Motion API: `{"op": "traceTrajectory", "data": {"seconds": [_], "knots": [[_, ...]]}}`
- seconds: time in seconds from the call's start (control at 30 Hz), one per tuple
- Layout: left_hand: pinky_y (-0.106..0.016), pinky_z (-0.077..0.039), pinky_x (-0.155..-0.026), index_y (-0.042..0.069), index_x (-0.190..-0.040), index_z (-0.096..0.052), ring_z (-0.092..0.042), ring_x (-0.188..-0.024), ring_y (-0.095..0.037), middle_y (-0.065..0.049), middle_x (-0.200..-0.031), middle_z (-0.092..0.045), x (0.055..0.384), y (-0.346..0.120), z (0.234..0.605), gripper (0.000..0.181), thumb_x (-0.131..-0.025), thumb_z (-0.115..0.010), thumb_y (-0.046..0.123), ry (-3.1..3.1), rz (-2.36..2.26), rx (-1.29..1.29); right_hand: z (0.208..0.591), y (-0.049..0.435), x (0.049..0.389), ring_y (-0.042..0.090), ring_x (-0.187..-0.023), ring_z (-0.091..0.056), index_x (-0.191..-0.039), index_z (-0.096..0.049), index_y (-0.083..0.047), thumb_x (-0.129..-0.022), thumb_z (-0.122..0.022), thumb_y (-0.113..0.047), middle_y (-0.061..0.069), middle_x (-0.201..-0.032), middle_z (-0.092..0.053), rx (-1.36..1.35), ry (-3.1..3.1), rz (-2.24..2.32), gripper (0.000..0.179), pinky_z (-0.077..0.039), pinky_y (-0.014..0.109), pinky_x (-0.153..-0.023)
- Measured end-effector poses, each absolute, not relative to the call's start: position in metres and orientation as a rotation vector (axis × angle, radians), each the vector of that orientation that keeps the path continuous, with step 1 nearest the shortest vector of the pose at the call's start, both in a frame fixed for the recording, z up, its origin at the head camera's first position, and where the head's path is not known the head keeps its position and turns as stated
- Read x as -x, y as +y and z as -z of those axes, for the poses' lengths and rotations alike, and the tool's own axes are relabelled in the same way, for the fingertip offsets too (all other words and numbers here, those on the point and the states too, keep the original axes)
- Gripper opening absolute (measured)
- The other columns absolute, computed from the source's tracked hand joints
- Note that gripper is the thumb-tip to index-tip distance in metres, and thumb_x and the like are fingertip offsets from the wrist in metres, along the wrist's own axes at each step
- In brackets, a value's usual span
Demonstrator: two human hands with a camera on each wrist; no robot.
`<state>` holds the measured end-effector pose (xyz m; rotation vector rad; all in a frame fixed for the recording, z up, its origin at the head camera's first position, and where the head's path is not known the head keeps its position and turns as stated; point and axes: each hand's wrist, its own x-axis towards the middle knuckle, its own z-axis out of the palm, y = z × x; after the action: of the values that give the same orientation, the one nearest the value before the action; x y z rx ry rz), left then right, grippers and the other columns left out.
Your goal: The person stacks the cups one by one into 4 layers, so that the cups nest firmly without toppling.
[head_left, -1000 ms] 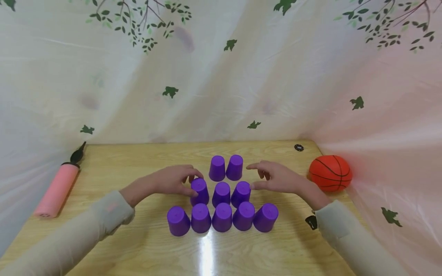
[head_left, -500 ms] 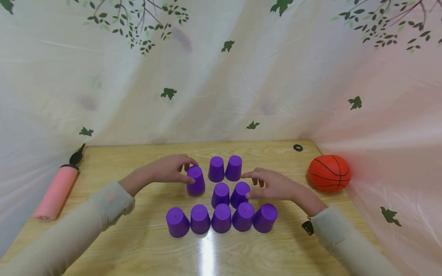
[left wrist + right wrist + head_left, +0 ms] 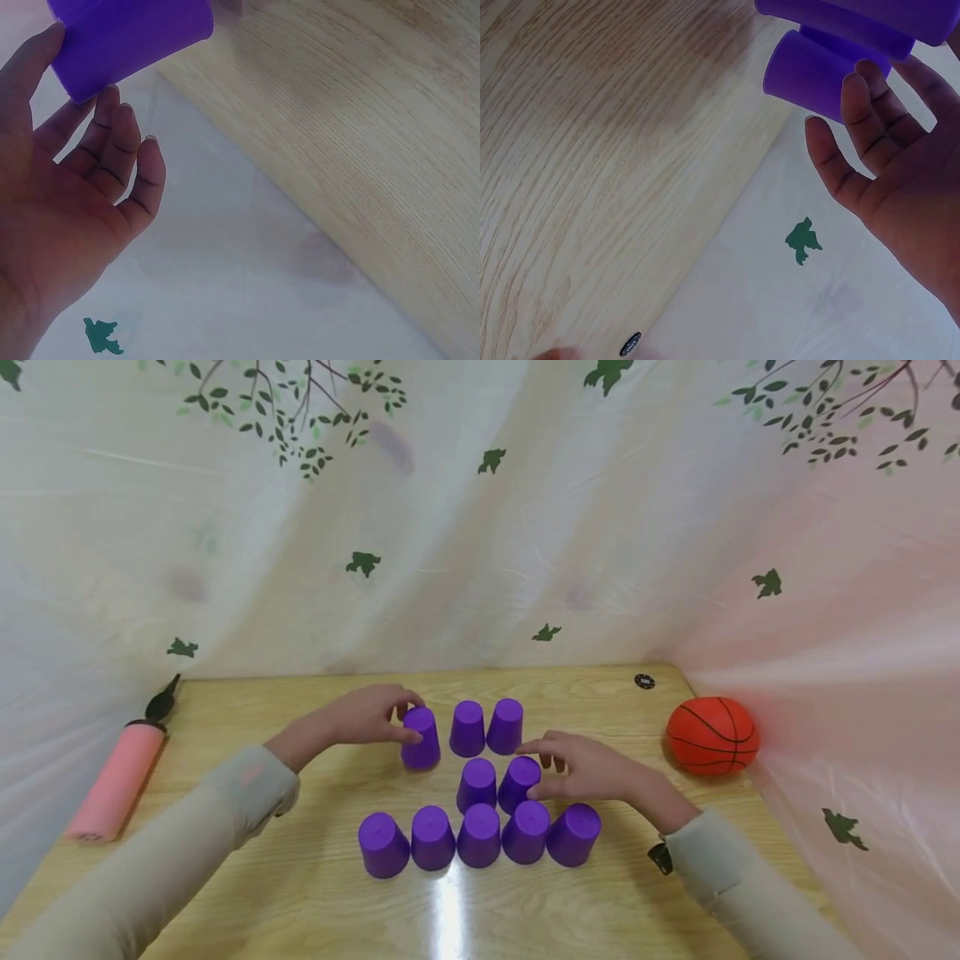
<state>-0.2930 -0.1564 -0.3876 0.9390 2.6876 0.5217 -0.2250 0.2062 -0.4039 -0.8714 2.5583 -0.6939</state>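
Observation:
In the head view my left hand (image 3: pixel 367 717) pinches an upturned purple cup (image 3: pixel 420 752) at the left end of the back row, thumb on the near side. The left wrist view shows this purple cup (image 3: pixel 135 45) between thumb and fingers. My right hand (image 3: pixel 585 768) is at the right cup (image 3: pixel 517 781) of the middle row, thumb on its near side and fingers curled behind it. Beside that cup stands another purple cup (image 3: pixel 476 785). Two more cups, one at left (image 3: pixel 467 731) and one at right (image 3: pixel 506 727), stand behind.
A front row of several upturned purple cups (image 3: pixel 478 839) stands on the wooden table (image 3: pixel 262 893). A pink hand pump (image 3: pixel 120 781) lies at left. An orange toy basketball (image 3: pixel 712 735) and a black chip (image 3: pixel 644 681) are at right. A pale curtain (image 3: pixel 420 527) hangs behind.
My left hand has moved its cup from the middle row back and slightly left, beside the two rear cups. My right hand has come lower, its index finger closer to the right middle cup.

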Motion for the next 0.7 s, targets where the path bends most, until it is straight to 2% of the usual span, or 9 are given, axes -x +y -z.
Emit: {"op": "traceTrajectory", "data": {"seconds": [0.2,0.53,0.7], "knots": [[-0.043,-0.051,-0.088,0.01,-0.131,-0.062,-0.061,-0.101,-0.024,-0.009,-0.11,-0.065,0.3,-0.154,0.392,0.056,-0.088,-0.072,0.045,2.712,-0.509,-0.911,0.405,0.203,0.226,0.017,-0.092,-0.053,-0.142,-0.057,-0.021,-0.087,-0.074,-0.047,-0.002,-0.103,-0.058,0.883,2.561,0.677,0.063,-0.046,0.033,-0.075],[-0.043,-0.05,-0.088,0.007,-0.129,-0.063,-0.062,-0.1,-0.029,-0.01,-0.107,-0.065,0.31,-0.147,0.396,0.055,-0.088,-0.073,0.042,2.716,-0.51,-0.913,0.406,0.197,0.227,0.017,-0.092,-0.054,-0.139,-0.059,-0.019,-0.088,-0.074,-0.046,-0.005,-0.103,-0.058,0.879,2.568,0.659,0.06,-0.047,0.033,-0.076],[-0.043,-0.05,-0.089,0.008,-0.129,-0.063,-0.062,-0.1,-0.026,-0.01,-0.108,-0.065,0.313,-0.145,0.399,0.055,-0.088,-0.073,0.043,2.711,-0.515,-0.913,0.407,0.196,0.228,0.016,-0.091,-0.054,-0.136,-0.06,-0.019,-0.087,-0.075,-0.043,-0.006,-0.102,-0.058,0.873,2.568,0.666,0.057,-0.047,0.032,-0.076]]}}
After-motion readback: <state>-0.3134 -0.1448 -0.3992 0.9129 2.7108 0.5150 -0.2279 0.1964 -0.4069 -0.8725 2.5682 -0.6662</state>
